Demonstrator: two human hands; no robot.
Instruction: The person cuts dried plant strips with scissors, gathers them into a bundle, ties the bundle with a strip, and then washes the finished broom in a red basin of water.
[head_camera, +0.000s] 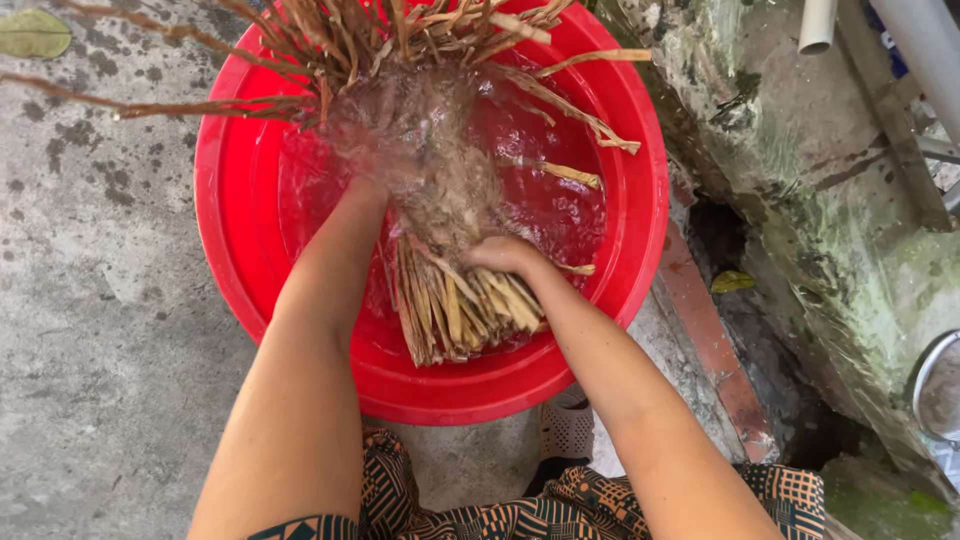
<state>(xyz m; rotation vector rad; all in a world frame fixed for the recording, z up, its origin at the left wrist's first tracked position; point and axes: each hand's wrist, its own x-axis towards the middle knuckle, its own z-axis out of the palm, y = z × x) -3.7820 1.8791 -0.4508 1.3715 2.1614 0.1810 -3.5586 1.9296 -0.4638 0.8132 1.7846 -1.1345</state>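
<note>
A red plastic basin (230, 240) of water stands on the concrete ground. A bundle of dry brown plant stalks (455, 300) lies in it, cut ends toward me and thin tips sticking out over the far rim. My right hand (505, 255) grips the bundle near its cut end. My left hand (385, 150) is under the churning water, blurred, pressed on the middle of the bundle. Splashing water hides its fingers.
Grey stained concrete (100, 300) spreads to the left, with a fallen leaf (35, 33) at the top left. A mossy wall (830, 190) and a drain gap with bricks lie to the right. White pipes (820, 25) hang at the top right. My patterned trousers fill the bottom edge.
</note>
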